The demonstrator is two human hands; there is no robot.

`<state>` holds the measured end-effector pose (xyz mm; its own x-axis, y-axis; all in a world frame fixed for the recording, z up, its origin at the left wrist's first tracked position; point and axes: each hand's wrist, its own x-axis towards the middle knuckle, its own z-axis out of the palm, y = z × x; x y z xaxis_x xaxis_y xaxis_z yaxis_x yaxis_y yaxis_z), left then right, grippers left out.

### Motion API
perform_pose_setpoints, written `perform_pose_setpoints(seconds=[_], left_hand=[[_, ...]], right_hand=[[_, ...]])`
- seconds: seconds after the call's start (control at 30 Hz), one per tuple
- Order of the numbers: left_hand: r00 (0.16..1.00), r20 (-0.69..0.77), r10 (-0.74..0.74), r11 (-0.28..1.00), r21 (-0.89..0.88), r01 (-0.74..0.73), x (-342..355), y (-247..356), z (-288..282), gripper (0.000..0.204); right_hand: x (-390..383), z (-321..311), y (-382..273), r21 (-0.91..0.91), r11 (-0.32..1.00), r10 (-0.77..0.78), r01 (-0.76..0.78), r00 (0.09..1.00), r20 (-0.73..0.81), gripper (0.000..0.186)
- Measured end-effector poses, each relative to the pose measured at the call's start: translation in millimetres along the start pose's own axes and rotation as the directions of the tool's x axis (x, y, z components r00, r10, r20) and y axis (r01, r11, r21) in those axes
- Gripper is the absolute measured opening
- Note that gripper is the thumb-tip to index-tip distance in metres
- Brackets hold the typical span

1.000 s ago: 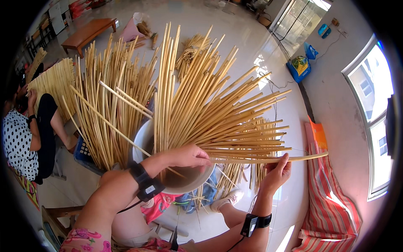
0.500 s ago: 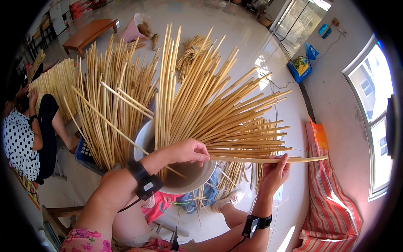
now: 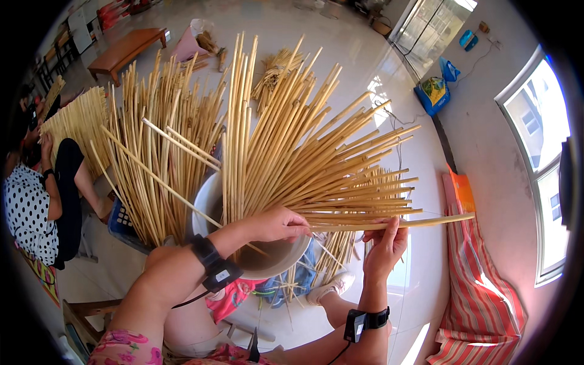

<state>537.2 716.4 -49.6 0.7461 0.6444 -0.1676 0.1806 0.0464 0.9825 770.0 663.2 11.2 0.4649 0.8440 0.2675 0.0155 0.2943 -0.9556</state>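
A fan of pale canes (image 3: pixel 304 158) is shown rising from a white bowl (image 3: pixel 267 258) on the lap. The left hand (image 3: pixel 277 224) is closed over the cane bases at the bowl's rim. One horizontal cane (image 3: pixel 426 221) is pinched by the right hand (image 3: pixel 384 246), its other fingers loosely open. A second bundle (image 3: pixel 155 152) stands left.

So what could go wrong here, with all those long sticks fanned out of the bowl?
The fanned sticks lean far over the pale bowl, so their weight might tip it. The lowest stick, held by the right hand, juts out sideways and could snag. The left hand presses among the stick bases; splinters seem possible.
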Motion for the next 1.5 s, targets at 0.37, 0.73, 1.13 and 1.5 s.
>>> perform_pose_setpoints(seconds=[0.37,0.73,1.13,1.5], left_hand=[[0.890,0.028,-0.454,0.716,0.606,0.346,8.2,-61.8,-14.2,0.036],[0.905,-0.176,-0.387,0.724,0.550,0.417,16.6,-128.3,4.5,0.037],[0.935,0.008,-0.356,0.826,0.470,0.310,13.5,-95.9,-10.2,0.030],[0.883,-0.110,0.456,0.732,0.610,-0.302,6.5,0.3,23.7,0.027]], right_hand=[[-7.2,-2.8,-6.5,-0.201,0.979,0.015,0.026,0.979,0.201,0.021],[-24.0,19.7,3.4,-0.460,0.854,0.071,0.245,0.820,0.568,0.007],[-15.7,16.9,14.7,-0.385,0.912,0.343,-0.143,0.779,0.525,0.013],[-29.3,32.5,25.7,-0.372,0.928,0.199,0.026,0.809,0.554,0.010]])
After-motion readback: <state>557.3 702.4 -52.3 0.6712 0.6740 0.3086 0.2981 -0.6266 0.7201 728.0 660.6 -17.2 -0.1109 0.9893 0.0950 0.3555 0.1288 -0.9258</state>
